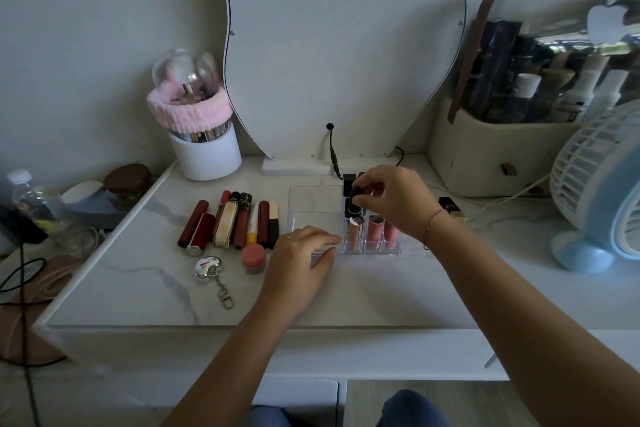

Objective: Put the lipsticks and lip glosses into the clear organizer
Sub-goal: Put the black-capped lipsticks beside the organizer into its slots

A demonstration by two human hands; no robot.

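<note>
We hold a dark lipstick tube (354,202) upright in our right hand (394,201), pinched near its top between thumb and fingertips, above a rear slot of the clear organizer (313,199). Our left hand (301,262) rests palm down, fingers spread, against the organizer's front left edge; it grips nothing and appears to steady the tray.

Three pink lip glosses (374,230) stand upright in the front row of slots, and at least one black tube sits in the row behind. The remaining lipsticks and glosses (235,222) lie side by side on the marble tabletop (138,284), just left of the organizer. One more dark tube (450,206) lies to the right, behind our right wrist.

We judge each tube light, rigid and smooth, so it is likely to slip under a loose pinch. Take hold of the cap end, keep the tube vertical, and lower it straight into its slot. The organizer looks light and may slide on the polished surface; keep the left hand braced. Tall tubes probably topple easily if nudged.
</note>
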